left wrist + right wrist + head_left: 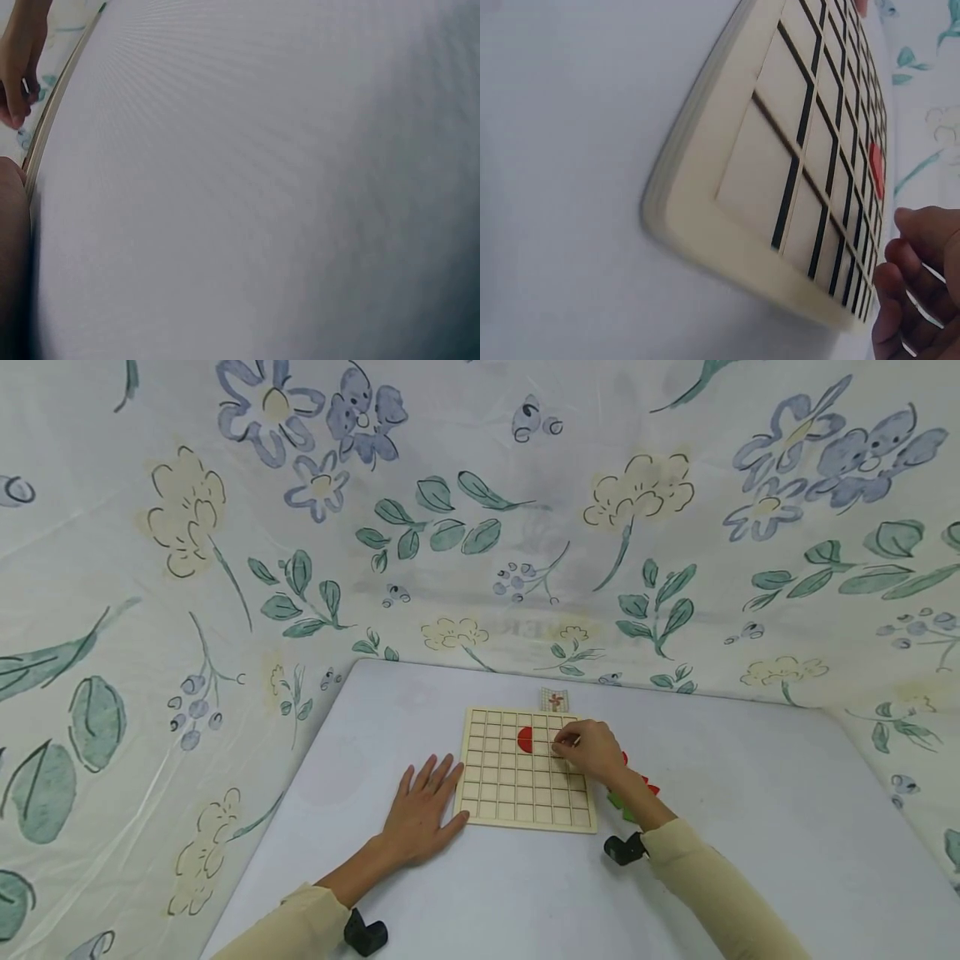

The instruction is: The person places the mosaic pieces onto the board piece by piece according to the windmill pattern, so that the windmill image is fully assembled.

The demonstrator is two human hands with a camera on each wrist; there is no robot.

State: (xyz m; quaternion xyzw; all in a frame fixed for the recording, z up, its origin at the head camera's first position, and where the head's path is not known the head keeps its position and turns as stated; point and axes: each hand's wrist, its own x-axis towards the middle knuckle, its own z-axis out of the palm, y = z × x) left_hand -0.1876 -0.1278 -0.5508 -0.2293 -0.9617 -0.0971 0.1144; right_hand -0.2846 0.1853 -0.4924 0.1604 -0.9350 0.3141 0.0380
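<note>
A square wooden grid board point(498, 802) lies on the white table, with a red half-round shape point(525, 740) in its upper part. My left hand point(422, 814) is flat beside the board, fingers spread, its fingertips and thumb at the left edge. Over the upper right of the board, my right hand point(592, 750) has bent fingers with the tips close together. In the right wrist view the thumb and fingers point(922, 225) curl close to the board's surface. Whether a piece sits between those fingertips is hidden. The left wrist view catches the right hand point(19, 71) above the board's edge.
Red and green pieces point(618, 802) lie right of the board, partly under the right forearm. A small patterned card point(554, 700) is behind the board. Black wrist devices point(366, 933) hang at both sleeves. Floral cloth point(450, 585) rises behind the table.
</note>
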